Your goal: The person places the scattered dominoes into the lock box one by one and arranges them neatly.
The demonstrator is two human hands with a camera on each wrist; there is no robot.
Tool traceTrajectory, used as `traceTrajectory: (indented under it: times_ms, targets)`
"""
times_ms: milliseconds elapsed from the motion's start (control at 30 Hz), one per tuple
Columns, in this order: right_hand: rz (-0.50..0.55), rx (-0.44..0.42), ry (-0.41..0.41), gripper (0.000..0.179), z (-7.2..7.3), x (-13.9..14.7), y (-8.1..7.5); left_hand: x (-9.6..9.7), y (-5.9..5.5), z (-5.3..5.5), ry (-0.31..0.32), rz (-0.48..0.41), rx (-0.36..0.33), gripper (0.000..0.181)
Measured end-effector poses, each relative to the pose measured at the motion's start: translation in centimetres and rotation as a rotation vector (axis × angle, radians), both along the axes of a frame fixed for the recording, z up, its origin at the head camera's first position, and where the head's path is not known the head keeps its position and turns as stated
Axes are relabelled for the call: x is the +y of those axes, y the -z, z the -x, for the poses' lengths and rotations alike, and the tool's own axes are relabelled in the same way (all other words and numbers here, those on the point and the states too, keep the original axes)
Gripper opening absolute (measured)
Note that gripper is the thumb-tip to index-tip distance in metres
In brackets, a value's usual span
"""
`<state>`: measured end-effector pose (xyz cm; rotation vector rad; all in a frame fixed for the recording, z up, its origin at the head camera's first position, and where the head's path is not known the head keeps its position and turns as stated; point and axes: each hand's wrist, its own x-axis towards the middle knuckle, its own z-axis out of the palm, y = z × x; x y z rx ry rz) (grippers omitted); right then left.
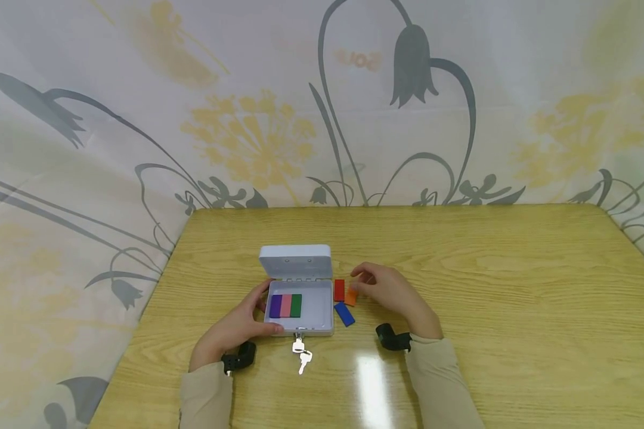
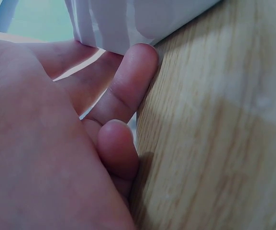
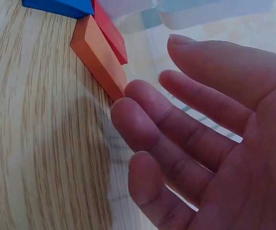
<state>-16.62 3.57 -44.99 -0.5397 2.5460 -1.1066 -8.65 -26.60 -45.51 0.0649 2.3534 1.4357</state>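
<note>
A small white lock box (image 1: 318, 310) stands with its lid (image 1: 296, 265) raised. Inside, a purple block (image 1: 275, 305), a pink block (image 1: 285, 305) and a green block (image 1: 296, 305) lie side by side at the left. My left hand (image 1: 235, 328) holds the box by its front left corner, thumb at the front rim, fingers along the left wall. To the right of the box lie a red block (image 1: 339, 289), an orange block (image 3: 99, 60) and a blue block (image 1: 345, 314). My right hand (image 1: 389, 291) is relaxed, its fingertips (image 3: 133, 120) right at the orange block's end.
Two keys (image 1: 305, 360) hang at the front lock, over the wooden table (image 1: 488, 286). A patterned curtain (image 1: 279, 71) rises behind the table's far edge. Black wrist cameras (image 1: 240, 357) sit at both sleeves.
</note>
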Motion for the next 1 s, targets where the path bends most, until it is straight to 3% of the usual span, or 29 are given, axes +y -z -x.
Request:
traceTrajectory:
  times_ms: [367,767,1000]
  targets:
    - [-0.022,0.001,-0.021,0.03,0.17,0.34,0.43,0.09,-0.14,0.04,-0.001,0.018,0.004,0.101]
    - [-0.033,-0.056,-0.048,0.039,-0.11,0.2,0.38,0.02,-0.04,-0.07,0.0,0.005,0.005,0.1]
    - [-0.088,-0.024,-0.062,0.043,-0.17,-0.02,0.23,-0.01,-0.02,-0.05,-0.004,0.007,0.007,0.099]
